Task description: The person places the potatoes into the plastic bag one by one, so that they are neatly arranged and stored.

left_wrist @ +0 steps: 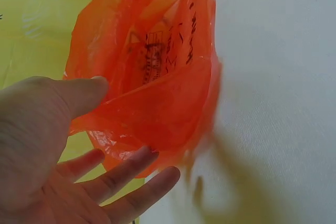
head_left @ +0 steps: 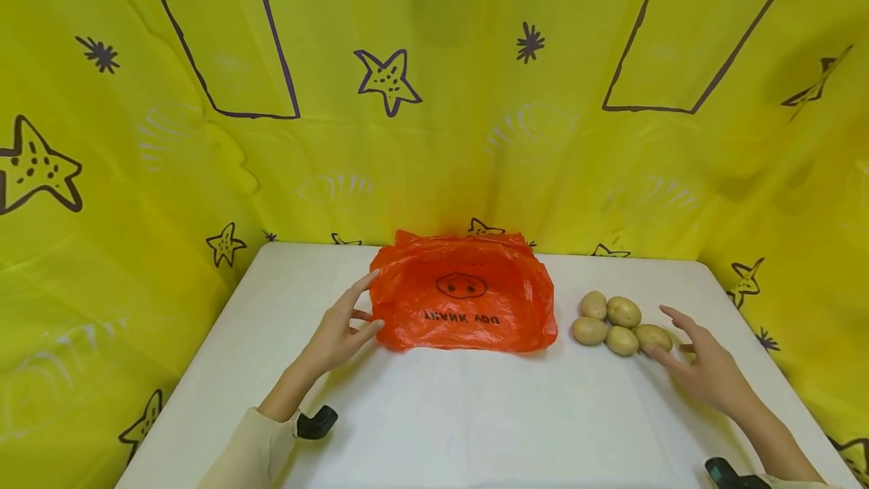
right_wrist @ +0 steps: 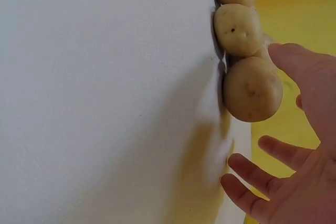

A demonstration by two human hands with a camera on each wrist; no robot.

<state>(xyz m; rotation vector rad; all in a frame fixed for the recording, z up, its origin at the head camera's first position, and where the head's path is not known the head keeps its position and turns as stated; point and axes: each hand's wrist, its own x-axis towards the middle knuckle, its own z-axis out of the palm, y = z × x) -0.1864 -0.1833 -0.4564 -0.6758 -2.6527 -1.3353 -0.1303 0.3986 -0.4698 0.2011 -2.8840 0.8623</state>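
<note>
Fingers [left_wrist: 149, 190] released on both your hands: your left hand [head_left: 339, 334] is at the red bag [head_left: 462, 334], your right hand [head_left: 709, 368] beside the five potatoes [head_left: 622, 340].

On the table [head_left: 475, 413], the bag lies near the middle of the far edge, and the potatoes sit clustered to its right, apart from it. You might set the rounded potatoes rolling if your right thumb nudges the nearest one before your other fingers come round it. The thin plastic could crumple or slide if your left fingers push its side without pinching, and the mouth could collapse. The bag is the only container; its mouth gapes in the left wrist view, and no potato shows in its visible inside. I cannot tell whether your left fingertips touch the plastic.
</note>
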